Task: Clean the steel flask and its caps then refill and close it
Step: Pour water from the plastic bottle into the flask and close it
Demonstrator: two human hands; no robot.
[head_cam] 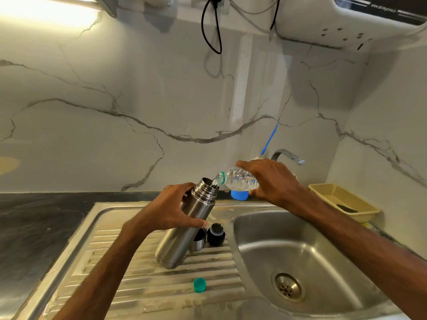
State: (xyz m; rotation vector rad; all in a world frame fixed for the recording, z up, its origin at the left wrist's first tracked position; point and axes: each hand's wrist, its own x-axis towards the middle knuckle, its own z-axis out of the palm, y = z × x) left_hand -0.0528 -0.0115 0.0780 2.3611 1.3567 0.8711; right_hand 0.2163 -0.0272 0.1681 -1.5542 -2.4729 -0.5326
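Steel flask [182,239], one; its caps [216,234], two

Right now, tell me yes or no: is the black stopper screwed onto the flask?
No, the mouth of the steel flask is open under the plastic bottle, and the black stopper stands on the drainboard.

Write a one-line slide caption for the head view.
Left hand holds the open steel flask tilted over the drainboard while the right hand pours water from a plastic bottle into it.
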